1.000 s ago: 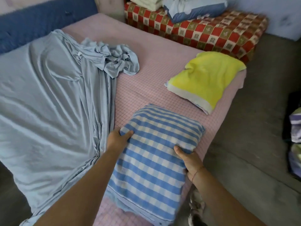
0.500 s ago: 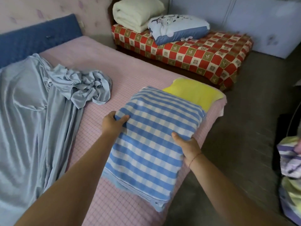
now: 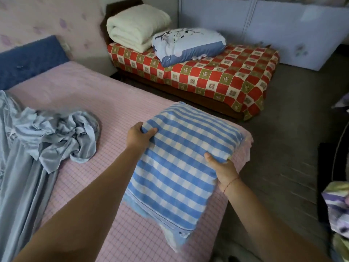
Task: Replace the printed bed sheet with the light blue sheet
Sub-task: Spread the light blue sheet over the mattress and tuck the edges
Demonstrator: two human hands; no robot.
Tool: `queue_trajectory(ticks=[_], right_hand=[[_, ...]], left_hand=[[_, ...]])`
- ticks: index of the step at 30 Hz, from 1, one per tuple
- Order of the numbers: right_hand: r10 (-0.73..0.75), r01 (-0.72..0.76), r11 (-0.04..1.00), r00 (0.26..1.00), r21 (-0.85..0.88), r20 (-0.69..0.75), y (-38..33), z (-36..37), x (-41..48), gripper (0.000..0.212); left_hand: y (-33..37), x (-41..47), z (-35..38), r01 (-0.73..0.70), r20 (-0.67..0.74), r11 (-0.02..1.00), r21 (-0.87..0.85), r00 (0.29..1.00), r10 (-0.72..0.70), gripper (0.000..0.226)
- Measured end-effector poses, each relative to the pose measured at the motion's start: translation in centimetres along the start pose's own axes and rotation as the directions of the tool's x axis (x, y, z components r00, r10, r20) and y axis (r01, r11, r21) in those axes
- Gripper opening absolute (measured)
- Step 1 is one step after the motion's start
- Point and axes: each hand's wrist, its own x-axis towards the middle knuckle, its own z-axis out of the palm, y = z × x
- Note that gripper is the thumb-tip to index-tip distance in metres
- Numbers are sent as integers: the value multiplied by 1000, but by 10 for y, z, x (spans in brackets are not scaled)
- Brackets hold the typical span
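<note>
Careful: your left hand (image 3: 138, 138) and right hand (image 3: 222, 168) each grip only an edge of the blue-checked pillow (image 3: 181, 157), thumbs on top, so it could sag and slip free, or drop past the corner of the pink checked bed (image 3: 120, 103) onto the floor (image 3: 283, 129). The light blue sheet (image 3: 56, 137) lies bunched on the bed, well to the left of both hands, touched by neither.
</note>
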Motion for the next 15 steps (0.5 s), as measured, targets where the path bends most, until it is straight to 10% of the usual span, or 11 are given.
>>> queue_trajectory(ticks=[8, 11, 15], right_hand=[[124, -129, 989, 990, -75, -70, -14, -25, 118, 27], [287, -296, 944, 955, -148, -81, 17, -34, 157, 44], [417, -403, 883, 909, -239, 11, 43, -40, 184, 16]], left_hand=[[12, 86, 88, 17, -55, 990, 143, 998, -9, 28], [-24, 96, 130, 46, 76, 892, 449, 993, -90, 80], [-69, 86, 176, -38, 280, 742, 670, 938, -205, 105]])
